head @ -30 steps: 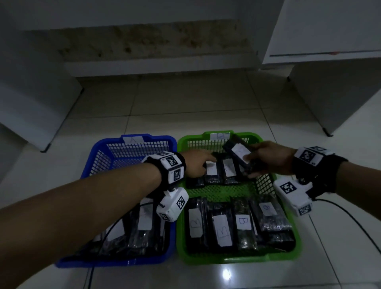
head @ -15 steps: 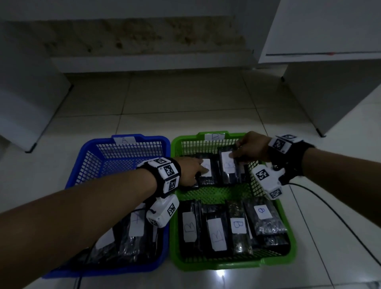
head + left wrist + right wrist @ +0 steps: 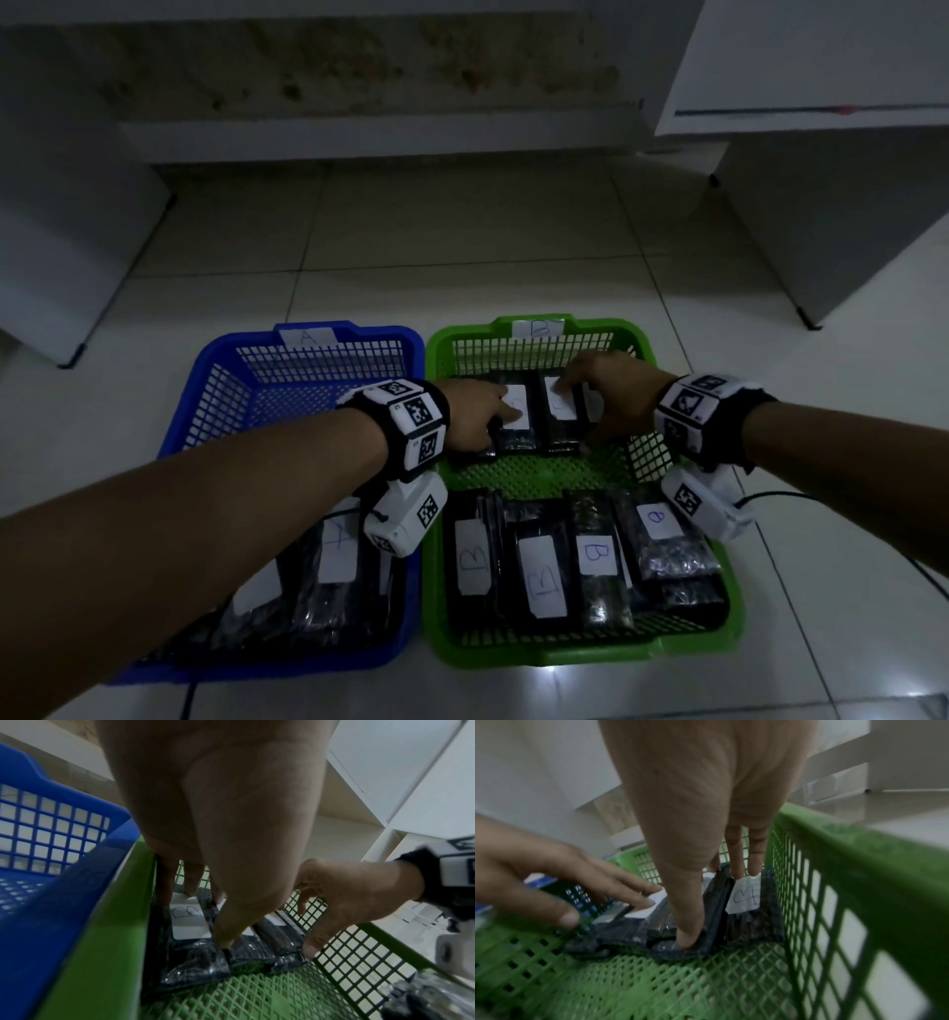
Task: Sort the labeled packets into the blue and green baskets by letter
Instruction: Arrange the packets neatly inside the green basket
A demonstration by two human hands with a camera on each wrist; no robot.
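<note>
The blue basket (image 3: 205, 411), tagged A, holds dark packets (image 3: 334, 565) at its near end. The green basket (image 3: 590, 660), tagged B, has a near row of B-labelled packets (image 3: 595, 560) and a far row. Both hands are in that far row. My left hand (image 3: 493, 411) lays straight fingers on the label of a far packet (image 3: 187, 921), its thumb off to the side. My right hand (image 3: 611, 395) arches over the neighbouring packet (image 3: 560, 416), thumb on its near end and fingers at its far end. A B-labelled packet (image 3: 746, 898) lies beside it by the wall.
Both baskets sit side by side on a pale tiled floor (image 3: 462, 246). White cabinets stand at the left (image 3: 67, 231) and right (image 3: 832, 205), with a wall step behind. A dark cable (image 3: 770, 496) trails from the right wrist across the floor.
My right hand has carried its packet down from above the green basket into the far row. The left hand has stayed on the far packets.
</note>
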